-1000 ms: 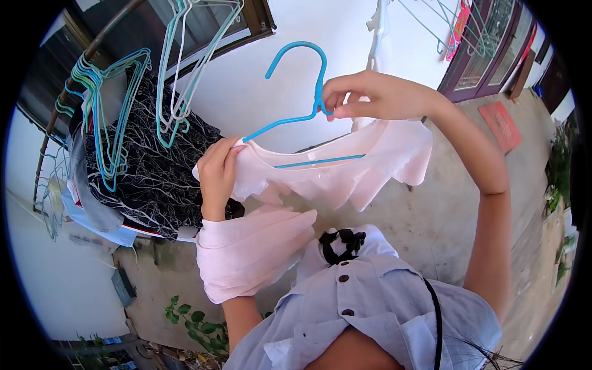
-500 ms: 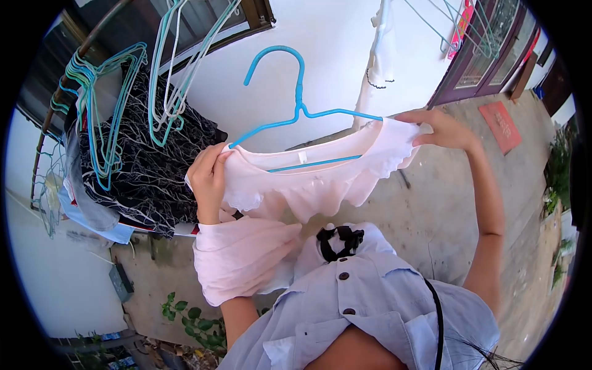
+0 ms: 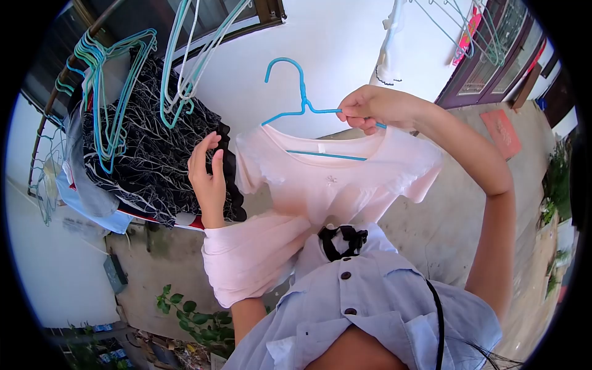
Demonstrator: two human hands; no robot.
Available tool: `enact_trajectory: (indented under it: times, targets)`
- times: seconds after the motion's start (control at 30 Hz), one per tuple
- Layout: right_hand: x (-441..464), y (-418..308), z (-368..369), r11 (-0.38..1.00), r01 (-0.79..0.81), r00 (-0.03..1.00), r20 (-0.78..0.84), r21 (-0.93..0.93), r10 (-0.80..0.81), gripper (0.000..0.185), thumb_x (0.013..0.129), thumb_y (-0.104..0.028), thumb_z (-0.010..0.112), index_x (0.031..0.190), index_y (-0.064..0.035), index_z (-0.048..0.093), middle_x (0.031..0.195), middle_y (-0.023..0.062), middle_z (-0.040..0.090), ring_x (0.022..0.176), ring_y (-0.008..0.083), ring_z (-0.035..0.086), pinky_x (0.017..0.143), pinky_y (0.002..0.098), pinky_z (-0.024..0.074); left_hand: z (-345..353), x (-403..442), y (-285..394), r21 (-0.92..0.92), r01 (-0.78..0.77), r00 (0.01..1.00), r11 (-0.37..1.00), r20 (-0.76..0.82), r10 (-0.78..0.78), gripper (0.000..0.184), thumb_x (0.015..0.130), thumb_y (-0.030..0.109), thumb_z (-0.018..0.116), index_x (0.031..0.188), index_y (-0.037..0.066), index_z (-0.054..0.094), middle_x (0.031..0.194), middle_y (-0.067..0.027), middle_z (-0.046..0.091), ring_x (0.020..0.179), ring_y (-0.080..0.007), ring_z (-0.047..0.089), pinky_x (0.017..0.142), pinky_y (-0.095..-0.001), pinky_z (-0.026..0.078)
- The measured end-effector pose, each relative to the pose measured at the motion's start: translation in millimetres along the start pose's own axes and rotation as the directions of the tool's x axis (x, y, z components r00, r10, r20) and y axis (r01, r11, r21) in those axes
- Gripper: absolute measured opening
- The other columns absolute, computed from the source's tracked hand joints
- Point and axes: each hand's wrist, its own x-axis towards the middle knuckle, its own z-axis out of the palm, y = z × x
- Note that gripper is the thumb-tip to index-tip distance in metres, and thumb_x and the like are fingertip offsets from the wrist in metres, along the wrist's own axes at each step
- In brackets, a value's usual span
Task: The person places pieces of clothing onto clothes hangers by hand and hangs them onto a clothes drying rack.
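A light pink top (image 3: 333, 185) with ruffled sleeves hangs on a blue hanger (image 3: 304, 102), its neckline round the hanger's arms. My right hand (image 3: 370, 110) pinches the right arm of the hanger near the shoulder of the top. To the left of the top, my left hand (image 3: 206, 176) is raised with its fingers apart and holds nothing. Another pale pink cloth (image 3: 253, 256) is draped over my left forearm.
Several green and white hangers (image 3: 114, 92) hang from a rusty rail (image 3: 102, 21) at the upper left, beside a black patterned garment (image 3: 160, 148). A leafy plant (image 3: 197, 320) stands at the lower left. A red mat (image 3: 501, 132) lies near a door (image 3: 487, 68).
My left hand has let go of the top's left shoulder and opened. My right hand has moved from the right shoulder inward onto the hanger's arm. The top now hangs lower and more open.
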Motion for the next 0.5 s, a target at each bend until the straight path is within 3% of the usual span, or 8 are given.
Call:
enact_trajectory:
  times: [0.07, 0.1, 0.17, 0.23, 0.33, 0.5]
  targets:
    - [1, -3, -7, 0.983, -0.009, 0.999, -0.030, 0.182, 0.015, 0.014, 0.085, -0.016, 0.043, 0.081, -0.0024, 0.047, 0.056, -0.0056, 0.033, 0.046, 0.0035, 0.028, 0.043, 0.0176, 0.0267, -4, -14, -4, 0.000, 0.060, 0.998, 0.998, 0.023, -0.060, 0.019, 0.080, 0.005, 0.044, 0.097, 0.002, 0.052, 0.087, -0.0071, 0.057, 0.079, -0.0193, 0.052, 0.075, -0.0286, 0.036]
    - [-1, -7, -10, 0.986, -0.003, 0.999, -0.035, 0.166, 0.009, 0.014, 0.085, -0.016, 0.043, 0.081, -0.0024, 0.047, 0.056, -0.0056, 0.033, 0.046, 0.0035, 0.028, 0.043, 0.0176, 0.0267, -4, -21, -8, 0.006, 0.059, 0.997, 0.998, 0.052, -0.059, 0.018, 0.080, 0.006, 0.045, 0.096, 0.002, 0.052, 0.086, -0.0077, 0.057, 0.079, -0.0196, 0.052, 0.074, -0.0282, 0.036]
    - [-7, -20, -16, 0.938, 0.039, 0.998, -0.051, 0.346, -0.022, 0.009, 0.084, -0.007, 0.038, 0.085, 0.0001, 0.043, 0.058, -0.0040, 0.034, 0.047, 0.0043, 0.028, 0.042, 0.0173, 0.0261, -1, -35, -12, -0.038, 0.090, 0.990, 0.995, 0.112, -0.085, 0.017, 0.080, 0.007, 0.045, 0.094, 0.002, 0.052, 0.087, -0.0078, 0.056, 0.079, -0.0204, 0.052, 0.073, -0.0283, 0.036]
    - [-12, -39, -18, 0.944, 0.071, 0.993, -0.109, 0.321, -0.037, 0.009, 0.085, -0.009, 0.039, 0.086, -0.0004, 0.042, 0.059, -0.0048, 0.033, 0.047, 0.0031, 0.027, 0.041, 0.0157, 0.0240, 4, -45, -8, 0.022, 0.099, 0.977, 0.995, 0.186, -0.101, 0.016, 0.080, 0.007, 0.046, 0.093, 0.003, 0.053, 0.086, -0.0079, 0.056, 0.079, -0.0215, 0.052, 0.073, -0.0290, 0.036]
    - [-16, -66, -22, 0.778, 0.214, 0.974, -0.069, 0.591, -0.216, 0.009, 0.086, -0.007, 0.035, 0.090, -0.0002, 0.040, 0.059, -0.0050, 0.031, 0.046, 0.0015, 0.024, 0.037, 0.0139, 0.0203, 13, -60, -9, 0.017, 0.094, 0.944, 0.995, 0.317, -0.094, 0.015, 0.079, 0.008, 0.048, 0.092, 0.004, 0.053, 0.085, -0.0085, 0.055, 0.079, -0.0221, 0.052, 0.071, -0.0301, 0.036]
    - [-25, -120, -24, 0.655, 0.399, 0.901, -0.141, 0.641, -0.411, 0.011, 0.085, -0.002, 0.033, 0.094, 0.0021, 0.037, 0.061, -0.0021, 0.033, 0.044, 0.0008, 0.025, 0.033, 0.0126, 0.0207, 18, -73, -13, -0.016, 0.059, 0.923, 0.998, 0.382, -0.049, 0.015, 0.078, 0.008, 0.049, 0.092, 0.005, 0.054, 0.086, -0.0093, 0.055, 0.079, -0.0243, 0.053, 0.071, -0.0310, 0.037]
